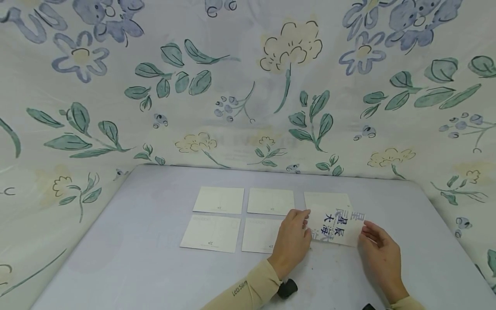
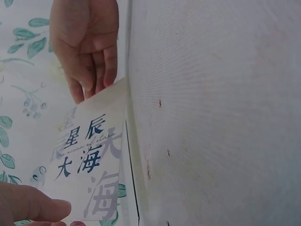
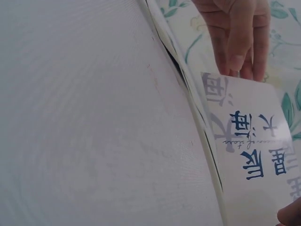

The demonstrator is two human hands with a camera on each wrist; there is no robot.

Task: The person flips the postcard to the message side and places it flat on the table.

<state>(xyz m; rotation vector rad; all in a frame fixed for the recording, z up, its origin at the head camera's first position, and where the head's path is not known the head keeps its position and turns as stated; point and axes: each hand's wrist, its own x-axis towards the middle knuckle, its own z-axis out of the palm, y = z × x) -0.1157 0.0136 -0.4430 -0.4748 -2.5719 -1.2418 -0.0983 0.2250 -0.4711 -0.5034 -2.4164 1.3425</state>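
A white card [image 1: 337,226] printed with blue and grey characters is held just above the table between both hands. My left hand [image 1: 291,237] pinches its left edge; the thumb [image 2: 44,209] lies over the printed face in the left wrist view. At the opposite edge, my right hand [image 1: 381,254] grips the card with thumb and fingers. Behind the held card, a cream card [image 1: 327,199] lies partly covered at the right end of the back row. Another card [image 1: 257,234] in the front row is partly hidden by my left hand.
Pale cards lie in two rows, including the back-left card [image 1: 218,200], back-middle card [image 1: 271,201] and front-left card [image 1: 210,234]. A small black object [image 1: 287,288] is beside my left wrist. A flower-patterned cloth [image 1: 248,86] borders the white table [image 1: 128,241].
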